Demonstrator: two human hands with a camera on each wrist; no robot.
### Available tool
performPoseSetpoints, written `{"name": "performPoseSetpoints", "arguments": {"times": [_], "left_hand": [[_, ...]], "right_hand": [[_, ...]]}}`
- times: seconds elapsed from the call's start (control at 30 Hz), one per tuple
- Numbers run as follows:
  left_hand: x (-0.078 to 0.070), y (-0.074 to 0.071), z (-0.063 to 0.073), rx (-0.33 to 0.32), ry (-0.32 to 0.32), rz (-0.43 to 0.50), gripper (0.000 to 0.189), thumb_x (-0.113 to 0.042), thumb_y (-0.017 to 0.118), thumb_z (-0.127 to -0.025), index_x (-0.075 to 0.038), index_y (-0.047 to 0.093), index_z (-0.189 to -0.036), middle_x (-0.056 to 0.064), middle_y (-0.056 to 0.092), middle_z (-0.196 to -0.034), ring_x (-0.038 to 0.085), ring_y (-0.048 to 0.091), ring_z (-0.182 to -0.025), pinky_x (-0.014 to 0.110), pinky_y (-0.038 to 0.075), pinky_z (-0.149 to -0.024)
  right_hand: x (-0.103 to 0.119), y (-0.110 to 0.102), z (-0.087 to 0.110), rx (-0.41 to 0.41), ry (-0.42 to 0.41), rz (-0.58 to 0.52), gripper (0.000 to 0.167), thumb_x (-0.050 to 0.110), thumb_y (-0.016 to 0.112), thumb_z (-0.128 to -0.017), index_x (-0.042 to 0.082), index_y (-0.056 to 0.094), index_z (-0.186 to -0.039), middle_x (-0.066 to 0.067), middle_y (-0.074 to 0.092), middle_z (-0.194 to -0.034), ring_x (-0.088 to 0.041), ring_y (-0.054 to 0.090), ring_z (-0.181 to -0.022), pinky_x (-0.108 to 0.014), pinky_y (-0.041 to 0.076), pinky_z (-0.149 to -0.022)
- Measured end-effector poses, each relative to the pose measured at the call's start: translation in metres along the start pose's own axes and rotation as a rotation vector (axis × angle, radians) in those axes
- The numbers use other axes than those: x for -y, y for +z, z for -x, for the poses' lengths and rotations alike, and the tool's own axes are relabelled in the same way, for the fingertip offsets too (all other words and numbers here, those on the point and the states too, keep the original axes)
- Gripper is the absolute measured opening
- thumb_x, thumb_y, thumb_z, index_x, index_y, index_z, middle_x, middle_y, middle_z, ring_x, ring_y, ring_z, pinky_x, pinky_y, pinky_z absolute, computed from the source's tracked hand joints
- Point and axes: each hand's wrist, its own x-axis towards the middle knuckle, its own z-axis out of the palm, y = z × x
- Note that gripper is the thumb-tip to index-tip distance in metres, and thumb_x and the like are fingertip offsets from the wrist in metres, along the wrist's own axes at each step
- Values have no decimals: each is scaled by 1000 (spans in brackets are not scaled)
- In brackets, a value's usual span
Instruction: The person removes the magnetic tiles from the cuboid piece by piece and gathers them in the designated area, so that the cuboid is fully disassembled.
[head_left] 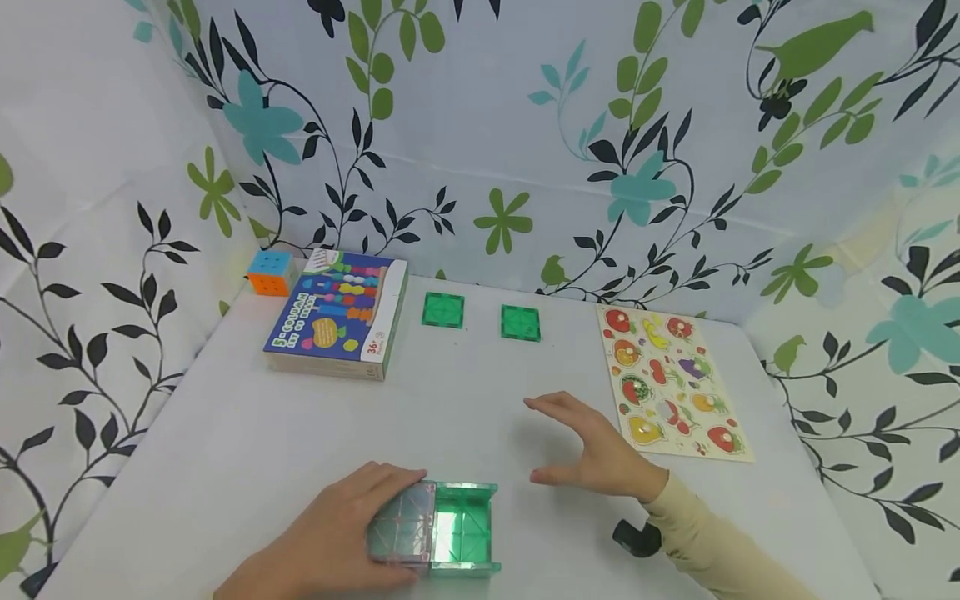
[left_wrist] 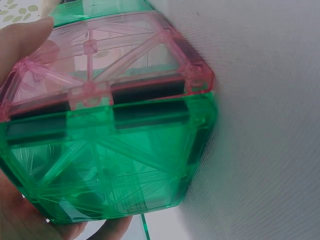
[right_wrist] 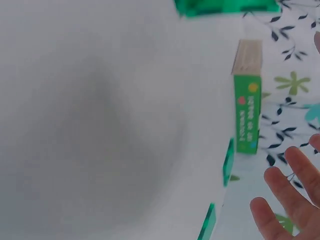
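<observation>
At the front of the table my left hand point(head_left: 337, 521) grips a box-like build of see-through magnetic tiles. Pink tile point(head_left: 402, 523) covers its left part, while green tiles point(head_left: 468, 527) form a part with its top uncovered on the right. In the left wrist view the thumb lies on one side of the pink tile point(left_wrist: 125, 55) and fingers show below the green tile point(left_wrist: 100, 165). My right hand point(head_left: 600, 454) hovers to the right of the build, thumb and fingers spread apart, holding nothing. Its spread fingers point(right_wrist: 295, 195) also appear in the right wrist view.
Two green square tiles point(head_left: 443, 309) point(head_left: 521, 322) lie apart at the back. A blue boxed game point(head_left: 330, 312) and a puzzle cube point(head_left: 272, 273) sit back left. The fruit sticker sheet point(head_left: 675, 383) lies right. A small black object point(head_left: 637, 538) is by the right sleeve.
</observation>
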Motion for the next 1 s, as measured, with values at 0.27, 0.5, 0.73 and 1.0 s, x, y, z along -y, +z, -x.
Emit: {"name": "performPoseSetpoints", "arguments": {"times": [0.27, 0.5, 0.73, 1.0], "left_hand": [[1, 1, -4, -66, 51, -4, 92, -72, 83, -68, -29, 55, -145, -21, 60, -128, -5, 54, -103, 22, 57, -83], [0, 2, -3, -81, 65, -27, 90, -71, 82, -70, -31, 54, -144, -19, 61, -126, -4, 55, -103, 24, 58, -83], [3, 2, -4, -103, 90, -41, 89, -71, 82, -70, -30, 55, -144, -17, 63, -125, -3, 55, -101, 23, 57, -80], [2, 3, -3, -89, 81, -25, 88, -73, 79, -71, -32, 54, -144, -19, 62, -125, -3, 53, -100, 21, 56, -79]], "right_hand": [[44, 34, 41, -75, -100, -102, 87, 26, 94, -74, 20, 51, -150, 3, 58, -137, -13, 59, -124, -35, 54, -103], [71, 72, 60, -42, -279, -79, 71, 31, 84, -86, 16, 53, -149, 0, 65, -126, -10, 64, -108, -21, 54, -91], [76, 101, 43, -102, -485, 120, 51, 18, 84, -85, 15, 69, -133, 6, 74, -110, 3, 67, -89, -3, 48, -83], [77, 108, 37, -140, -530, 254, 45, 13, 85, -81, 22, 74, -124, 8, 75, -105, 5, 63, -75, 1, 43, -75]]}}
